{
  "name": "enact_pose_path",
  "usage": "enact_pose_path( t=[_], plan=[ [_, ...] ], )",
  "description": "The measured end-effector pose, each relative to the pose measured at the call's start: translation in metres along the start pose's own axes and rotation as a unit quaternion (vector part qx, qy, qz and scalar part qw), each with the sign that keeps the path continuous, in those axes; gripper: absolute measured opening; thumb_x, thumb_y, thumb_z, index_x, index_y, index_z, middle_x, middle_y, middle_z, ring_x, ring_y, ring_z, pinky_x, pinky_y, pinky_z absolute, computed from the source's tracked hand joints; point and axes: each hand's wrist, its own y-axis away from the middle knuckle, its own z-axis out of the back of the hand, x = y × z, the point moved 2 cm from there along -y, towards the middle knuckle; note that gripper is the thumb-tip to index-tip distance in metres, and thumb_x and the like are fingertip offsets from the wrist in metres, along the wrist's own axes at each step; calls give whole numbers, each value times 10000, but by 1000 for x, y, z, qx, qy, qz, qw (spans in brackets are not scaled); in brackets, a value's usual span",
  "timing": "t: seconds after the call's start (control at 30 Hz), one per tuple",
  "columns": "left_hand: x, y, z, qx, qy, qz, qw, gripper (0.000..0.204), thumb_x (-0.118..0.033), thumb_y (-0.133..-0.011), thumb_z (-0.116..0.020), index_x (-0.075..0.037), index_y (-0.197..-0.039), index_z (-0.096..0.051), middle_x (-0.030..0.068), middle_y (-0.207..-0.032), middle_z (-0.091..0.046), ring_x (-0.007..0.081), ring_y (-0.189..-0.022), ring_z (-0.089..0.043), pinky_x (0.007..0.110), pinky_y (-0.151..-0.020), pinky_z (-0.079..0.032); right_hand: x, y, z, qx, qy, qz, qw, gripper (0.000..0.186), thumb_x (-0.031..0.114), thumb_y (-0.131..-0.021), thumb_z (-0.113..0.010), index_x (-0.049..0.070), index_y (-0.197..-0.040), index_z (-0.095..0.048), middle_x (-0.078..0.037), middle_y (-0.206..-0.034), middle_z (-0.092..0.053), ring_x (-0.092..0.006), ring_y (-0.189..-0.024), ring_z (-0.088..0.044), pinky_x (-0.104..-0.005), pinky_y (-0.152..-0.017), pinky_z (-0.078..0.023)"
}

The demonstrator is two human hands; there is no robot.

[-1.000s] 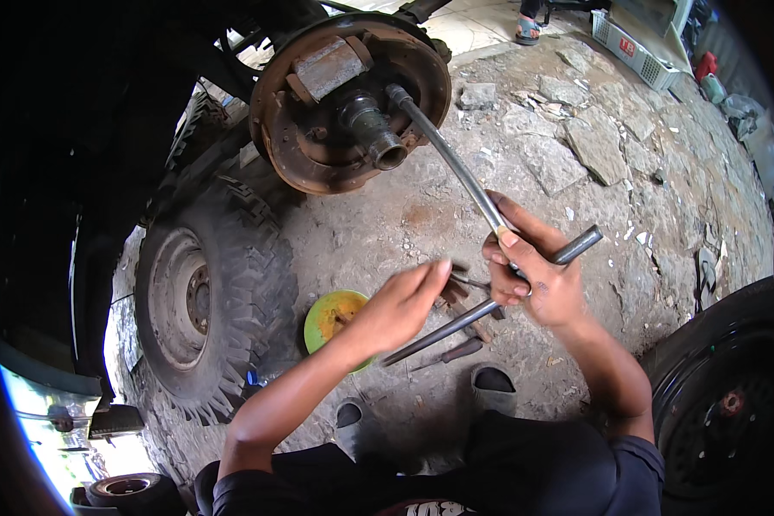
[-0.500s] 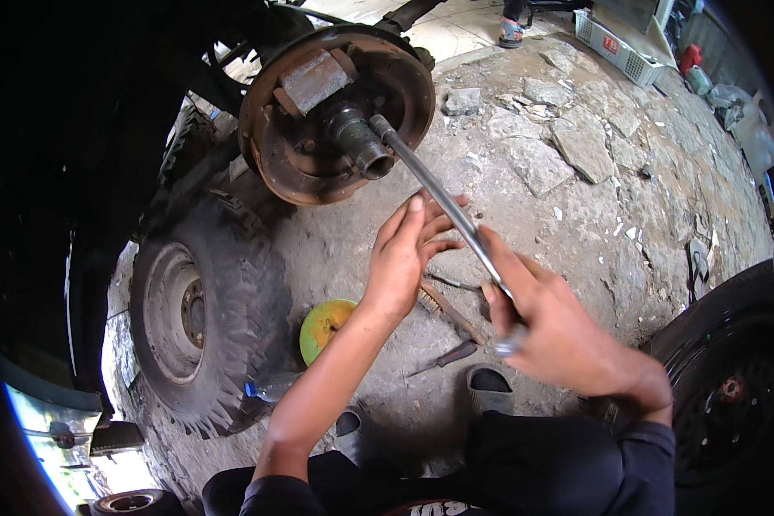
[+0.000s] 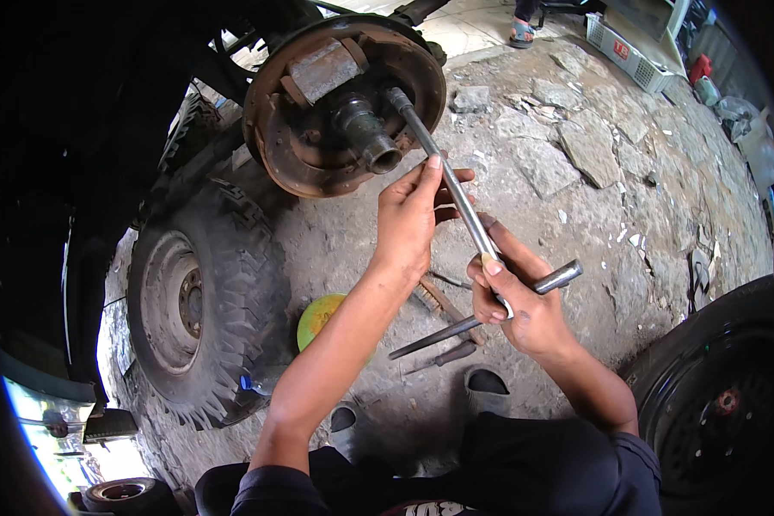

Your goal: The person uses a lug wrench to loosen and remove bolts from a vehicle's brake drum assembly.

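A long steel T-handle socket wrench (image 3: 460, 202) slants between my hands, its socket end up against the rusty brake backing plate (image 3: 297, 176). The socket sits just right of the hollow axle spindle (image 3: 361, 129); what it fits onto is hidden. My left hand (image 3: 407, 215) steadies the shaft partway up, thumb on top and fingers behind it. Lower down, my right hand (image 3: 525, 305) is closed round the wrench where the shaft meets its crossbar. The crossbar sticks out on both sides of that hand. A rusty block-shaped cylinder (image 3: 325, 73) is on the plate above the spindle.
A knobby tyre on a rim (image 3: 249, 301) stands at left, another black wheel (image 3: 714, 387) at lower right. Below my arms lie a wire brush (image 3: 447, 310), a dark-handled screwdriver (image 3: 454, 354) and a green-yellow round object (image 3: 318, 316). Broken stone slabs (image 3: 589, 150) lie at right.
My left hand has moved up and taken hold of the shaft. My right hand has shifted down to the crossbar, which now points out to both sides. The view has shifted slightly.
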Motion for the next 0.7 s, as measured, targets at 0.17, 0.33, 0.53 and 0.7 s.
enact_pose_path(
  t=[0.17,0.33,0.53,0.7],
  plan=[
    [0,3,-5,-35,-17,26,999,263,-345,-956,-587,-93,-1000,-649,75,-954,-708,138,-748,-654,276,-669,-481,-1,-1,-2,45,-197,-24,979,536,184,-974,-480,57,-1461,-295,-19,-871,-402,-33,-525,-340,-208,-509,-299],
    [-4,3,-3,-24,-47,36,998,247,-364,-939,-612,-122,-957,-658,49,-947,-711,134,-770,-656,269,-677,-441,0,-1,-4,27,-193,-21,981,532,173,-965,-480,33,-1444,-299,-13,-857,-400,-13,-494,-324,-185,-468,-280],
    [-6,5,-2,-36,-52,30,998,241,-364,-935,-616,-127,-946,-660,46,-936,-711,126,-749,-659,264,-654,-433,-2,-2,-3,32,-200,-23,979,536,169,-976,-455,7,-1447,-258,-1,-853,-398,4,-478,-317,-170,-442,-273],
    [-7,3,2,-34,-54,21,998,235,-358,-935,-617,-127,-940,-658,44,-926,-712,118,-733,-658,252,-627,-422,-4,-4,-4,41,-216,-20,975,464,177,-975,-481,33,-1394,-345,-15,-843,-405,-17,-511,-337,-184,-475,-287]
  ],
)
